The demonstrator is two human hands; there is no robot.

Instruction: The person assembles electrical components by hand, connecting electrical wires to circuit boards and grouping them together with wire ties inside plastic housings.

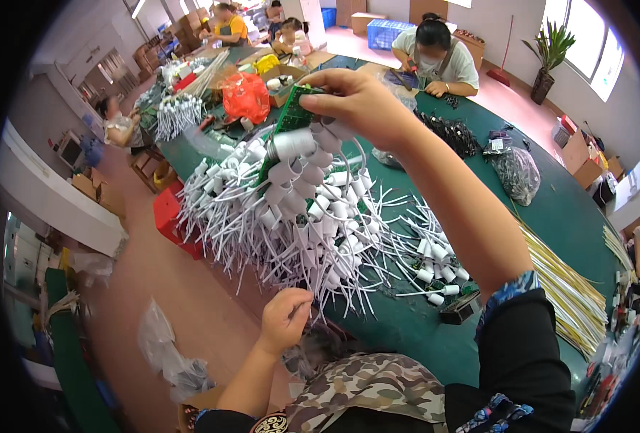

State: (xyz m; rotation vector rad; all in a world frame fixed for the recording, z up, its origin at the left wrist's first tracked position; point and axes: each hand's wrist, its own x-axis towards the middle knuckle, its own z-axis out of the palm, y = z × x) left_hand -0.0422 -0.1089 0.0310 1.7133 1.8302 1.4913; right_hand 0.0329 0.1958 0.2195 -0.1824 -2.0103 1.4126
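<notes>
My right hand (359, 101) is raised over the table, pinching the edge of a green circuit board (296, 110) between thumb and fingers. White cylinders (293, 144) sit in rows along the board, and white wires hang from it over the pile below. Lower down, close to the wire ends at the table's near edge, my left hand (285, 321) is closed; whatever its fingers hold cannot be made out. A large heap of white cylinders with wires (341, 242) covers the green table (399, 339) beneath the board. A smaller group of the cylinders (435, 252) lies to its right.
A small black box (460, 309) rests near the table's front. Rightward lie long yellow and white strips (562, 281), a clear bag (518, 173) and black cables (446, 133). A red bag (245, 97) stands behind the heap. A co-worker (442, 61) sits across; a red bin (168, 216) is at left.
</notes>
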